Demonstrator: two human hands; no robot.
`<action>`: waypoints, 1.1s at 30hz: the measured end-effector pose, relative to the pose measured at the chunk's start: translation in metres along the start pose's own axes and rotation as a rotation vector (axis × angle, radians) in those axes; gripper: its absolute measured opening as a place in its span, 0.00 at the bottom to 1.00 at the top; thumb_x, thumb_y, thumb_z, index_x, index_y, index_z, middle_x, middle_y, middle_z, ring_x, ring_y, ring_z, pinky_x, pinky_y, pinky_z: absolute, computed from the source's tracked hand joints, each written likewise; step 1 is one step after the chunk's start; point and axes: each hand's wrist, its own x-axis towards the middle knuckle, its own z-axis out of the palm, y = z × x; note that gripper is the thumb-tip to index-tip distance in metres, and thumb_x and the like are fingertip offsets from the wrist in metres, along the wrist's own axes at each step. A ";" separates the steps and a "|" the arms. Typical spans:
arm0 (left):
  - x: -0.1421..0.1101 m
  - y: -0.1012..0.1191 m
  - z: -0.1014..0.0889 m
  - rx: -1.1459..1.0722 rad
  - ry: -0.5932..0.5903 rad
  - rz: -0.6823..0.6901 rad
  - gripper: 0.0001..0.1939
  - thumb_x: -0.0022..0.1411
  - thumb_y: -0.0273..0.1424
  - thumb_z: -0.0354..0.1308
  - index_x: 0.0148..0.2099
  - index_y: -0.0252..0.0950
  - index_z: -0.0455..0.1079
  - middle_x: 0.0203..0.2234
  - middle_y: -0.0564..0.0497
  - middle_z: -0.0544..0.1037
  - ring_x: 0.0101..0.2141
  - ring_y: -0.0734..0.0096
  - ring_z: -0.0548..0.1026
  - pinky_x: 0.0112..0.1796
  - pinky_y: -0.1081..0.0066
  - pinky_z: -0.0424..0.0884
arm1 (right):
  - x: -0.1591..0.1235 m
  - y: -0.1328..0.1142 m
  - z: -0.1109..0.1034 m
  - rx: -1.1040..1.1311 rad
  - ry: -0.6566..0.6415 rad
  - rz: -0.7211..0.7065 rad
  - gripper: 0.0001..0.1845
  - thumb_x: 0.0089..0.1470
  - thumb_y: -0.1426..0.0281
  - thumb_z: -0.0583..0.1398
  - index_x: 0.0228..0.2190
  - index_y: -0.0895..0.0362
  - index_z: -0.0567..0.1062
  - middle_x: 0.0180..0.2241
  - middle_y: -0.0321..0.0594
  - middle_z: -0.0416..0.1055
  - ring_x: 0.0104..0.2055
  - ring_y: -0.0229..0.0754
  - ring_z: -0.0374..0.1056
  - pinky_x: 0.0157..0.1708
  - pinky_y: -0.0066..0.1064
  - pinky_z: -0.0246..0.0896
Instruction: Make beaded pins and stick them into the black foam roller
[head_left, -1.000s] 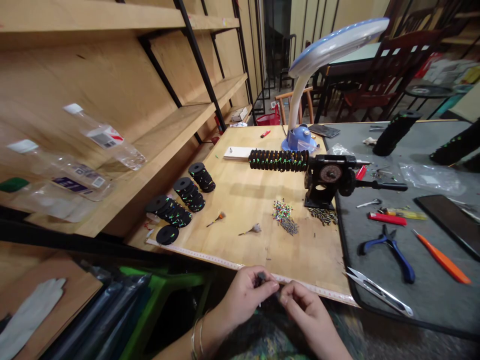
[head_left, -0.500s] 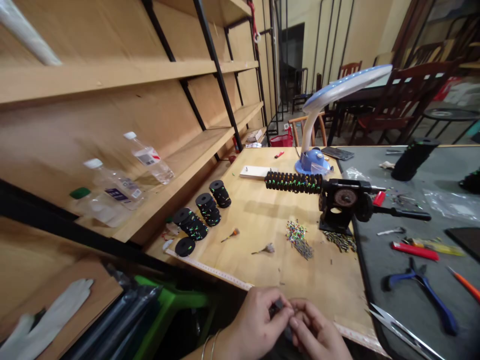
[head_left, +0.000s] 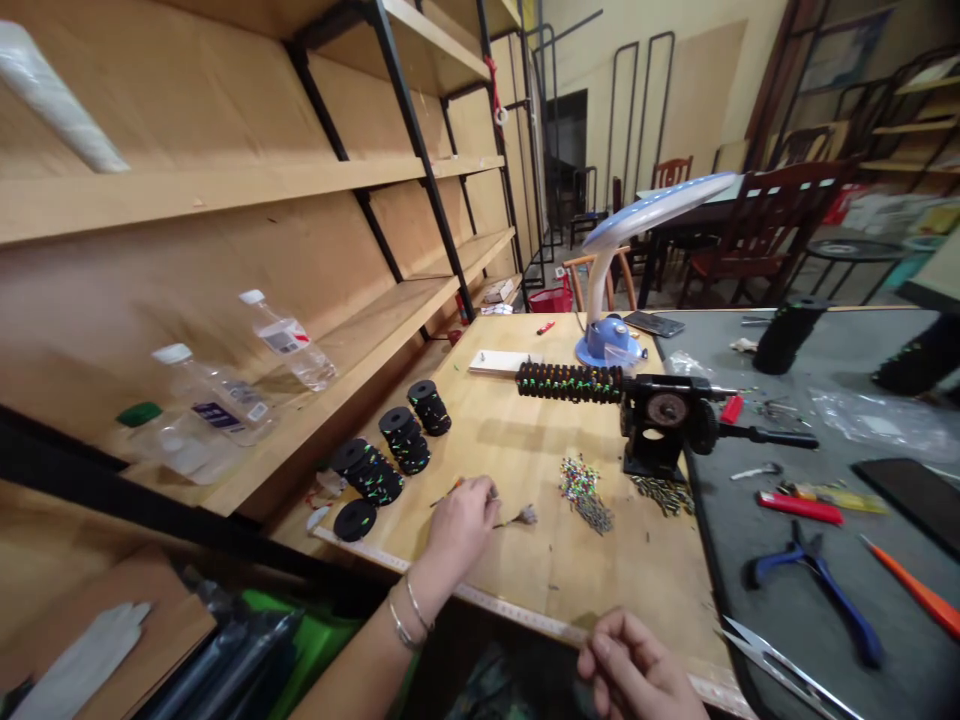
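Hands well apart, folks! The left hand point(head_left: 463, 525), two thin bangles point(head_left: 405, 610) at its wrist, is out over the wooden board point(head_left: 607, 590), fingers bunched at a small orange-tipped tuft point(head_left: 455, 490). Does it have a grip on that tuft? Can't tell from up here. The right hand point(head_left: 634, 668) sits low by the board's near edge, fingers loosely curled, and nothing shows in them, though they may hide something.

Now the tally. Three stacks of black discs point(head_left: 403, 440) line up along the board's left side, all flecked with green and orange, and one lone black disc point(head_left: 355, 520) lies flat beside them, with no flecks showing. At centre stage, a ribbed black roll point(head_left: 570, 382) sits loaded on a hand-cranked clamp point(head_left: 664, 420), flecked along its whole visible length.

What's left in play? A heap of multicoloured beads point(head_left: 581, 490) and a heap of dark gold-flecked pieces point(head_left: 660, 495) by the clamp's foot, with a second small tuft point(head_left: 526, 515) just right of the left hand. Off on the grey mat point(head_left: 720, 620), blue-handled pliers point(head_left: 814, 590) and steel thread snips point(head_left: 787, 672) lie unheld.
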 end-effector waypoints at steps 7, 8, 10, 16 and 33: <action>0.002 0.013 -0.005 0.030 0.114 0.109 0.08 0.62 0.27 0.54 0.44 0.34 0.70 0.42 0.39 0.76 0.46 0.51 0.70 0.46 0.58 0.65 | 0.003 0.010 -0.002 0.139 0.202 -0.082 0.29 0.41 0.43 0.64 0.23 0.55 0.65 0.10 0.22 0.53 0.13 0.26 0.41 0.15 0.20 0.34; -0.001 0.020 -0.006 -0.002 0.153 0.164 0.08 0.63 0.28 0.54 0.44 0.34 0.70 0.42 0.40 0.76 0.45 0.51 0.71 0.46 0.57 0.65 | 0.005 0.012 -0.004 0.145 0.202 -0.090 0.29 0.40 0.42 0.64 0.23 0.55 0.65 0.10 0.22 0.52 0.14 0.27 0.40 0.15 0.21 0.33; -0.006 0.038 -0.004 -0.128 0.167 0.289 0.08 0.64 0.29 0.53 0.43 0.35 0.70 0.38 0.42 0.78 0.42 0.54 0.73 0.44 0.58 0.67 | 0.009 0.017 -0.008 0.149 0.189 -0.100 0.30 0.38 0.42 0.65 0.22 0.55 0.65 0.11 0.22 0.51 0.14 0.27 0.41 0.15 0.21 0.33; 0.002 0.106 0.026 -0.397 -0.175 0.424 0.05 0.59 0.26 0.57 0.36 0.36 0.74 0.32 0.47 0.79 0.34 0.63 0.75 0.36 0.68 0.69 | 0.016 0.029 -0.012 0.192 0.251 -0.162 0.31 0.33 0.41 0.66 0.19 0.56 0.65 0.14 0.23 0.51 0.17 0.29 0.42 0.18 0.22 0.37; 0.071 0.158 0.087 -0.084 -0.288 0.431 0.09 0.58 0.20 0.51 0.34 0.34 0.72 0.33 0.41 0.76 0.37 0.58 0.72 0.39 0.64 0.66 | 0.017 0.033 -0.011 0.280 0.260 -0.228 0.30 0.33 0.43 0.68 0.20 0.56 0.65 0.14 0.22 0.51 0.17 0.29 0.41 0.19 0.23 0.35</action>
